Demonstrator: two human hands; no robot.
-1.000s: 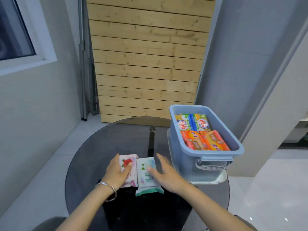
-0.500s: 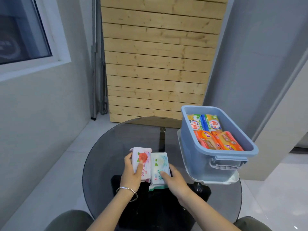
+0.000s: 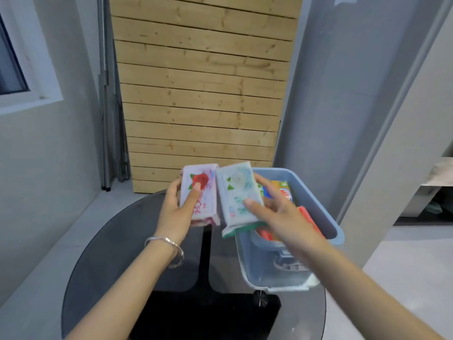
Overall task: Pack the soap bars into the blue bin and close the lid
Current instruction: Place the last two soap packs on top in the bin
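Above the round glass table (image 3: 117,241), two wrapped soap bars held up side by side.

Her left hand (image 3: 175,214) is closed round the pink rose-print bar (image 3: 201,192), thumb laid across its face; the right hand (image 3: 282,217) clasps the green-and-white bar (image 3: 236,195), fingers behind, thumb on front. Both bars are clear of the tabletop, edges nearly touching. Just beside the right hand sits the blue bin (image 3: 318,209), lidless, with orange and green packets (image 3: 285,192) inside.

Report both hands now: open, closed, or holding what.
Left hand: closed on the pink rose soap pack, lifted off the table.
Right hand: closed on the green soap pack, beside the blue bin.
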